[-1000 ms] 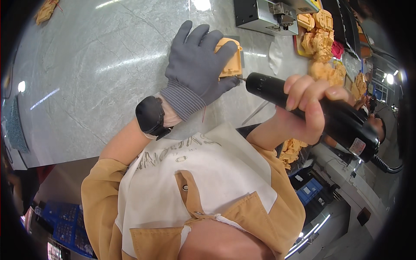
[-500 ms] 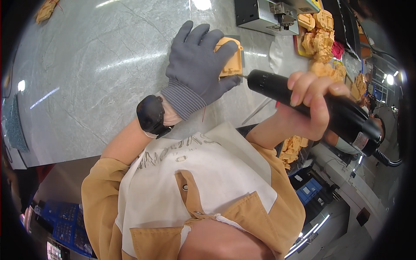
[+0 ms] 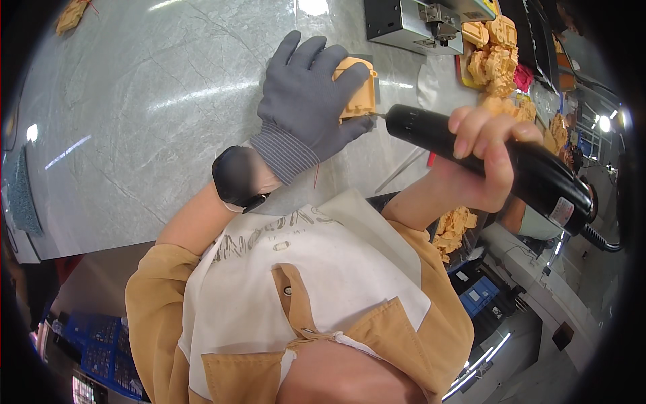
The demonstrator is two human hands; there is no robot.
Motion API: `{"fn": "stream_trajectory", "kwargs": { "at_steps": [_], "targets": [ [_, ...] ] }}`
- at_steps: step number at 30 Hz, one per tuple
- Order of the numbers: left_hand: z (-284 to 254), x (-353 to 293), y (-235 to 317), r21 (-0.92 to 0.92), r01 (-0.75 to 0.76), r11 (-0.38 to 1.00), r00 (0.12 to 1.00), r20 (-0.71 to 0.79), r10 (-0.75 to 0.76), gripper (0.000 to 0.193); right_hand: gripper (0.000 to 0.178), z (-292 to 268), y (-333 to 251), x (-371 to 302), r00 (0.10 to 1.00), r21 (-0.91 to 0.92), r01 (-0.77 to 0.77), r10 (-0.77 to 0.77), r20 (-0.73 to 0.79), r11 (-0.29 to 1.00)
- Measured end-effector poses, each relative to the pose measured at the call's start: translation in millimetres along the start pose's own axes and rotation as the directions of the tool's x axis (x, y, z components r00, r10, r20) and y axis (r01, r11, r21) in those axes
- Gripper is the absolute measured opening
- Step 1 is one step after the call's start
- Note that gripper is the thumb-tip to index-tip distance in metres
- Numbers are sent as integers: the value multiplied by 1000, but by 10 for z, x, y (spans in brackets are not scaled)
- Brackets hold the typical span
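Note:
My left hand, in a grey knit glove, presses an orange plastic housing down on a dark pad. Its index finger lies across the housing's face and the thumb is at the lower edge; the other fingers stretch out over the tabletop. Bare-skinned, my right hand is wrapped around a black corded electric screwdriver held nearly level. The thin bit points left and meets the housing's lower right corner, close to my left thumb. Whether a screw sits under the tip is too small to tell.
A metal fixture box stands on the grey marbled table at the far side. Several orange parts are heaped to the right, with more below the table's edge. Another orange piece lies far left. A person's arm shows at right.
The screwdriver and my right hand have shifted slightly, the tool's back end moving a little to the right. My left hand and the housing stay in place.

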State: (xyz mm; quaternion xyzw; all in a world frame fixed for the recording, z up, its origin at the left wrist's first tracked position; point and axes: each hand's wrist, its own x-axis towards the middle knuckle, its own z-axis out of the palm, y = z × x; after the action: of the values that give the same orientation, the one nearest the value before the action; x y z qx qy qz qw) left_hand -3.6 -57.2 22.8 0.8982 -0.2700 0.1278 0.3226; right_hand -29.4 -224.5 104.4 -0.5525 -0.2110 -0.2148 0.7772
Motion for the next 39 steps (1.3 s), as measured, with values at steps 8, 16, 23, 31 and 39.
{"fn": "stream_trajectory", "kwargs": {
  "at_steps": [8,16,23,31,39],
  "targets": [
    [-9,-4,-5,3,-8,1000,1000,1,8,61,37,9,23,-2,1000,4,-9,9,1,1000],
    [-6,-2,-9,11,-13,1000,1000,5,13,62,36,7,7,4,1000,13,-17,17,16,1000],
    [-13,-2,-56,68,-42,997,998,43,39,62,36,23,3,18,998,-2,-23,23,65,1000],
    [-10,-11,-65,55,-43,998,998,39,41,62,36,56,11,27,995,4,-26,25,101,1000],
    [0,-18,-79,36,-46,998,999,29,45,63,37,78,3,48,991,-43,-18,23,130,999]
  ]
}}
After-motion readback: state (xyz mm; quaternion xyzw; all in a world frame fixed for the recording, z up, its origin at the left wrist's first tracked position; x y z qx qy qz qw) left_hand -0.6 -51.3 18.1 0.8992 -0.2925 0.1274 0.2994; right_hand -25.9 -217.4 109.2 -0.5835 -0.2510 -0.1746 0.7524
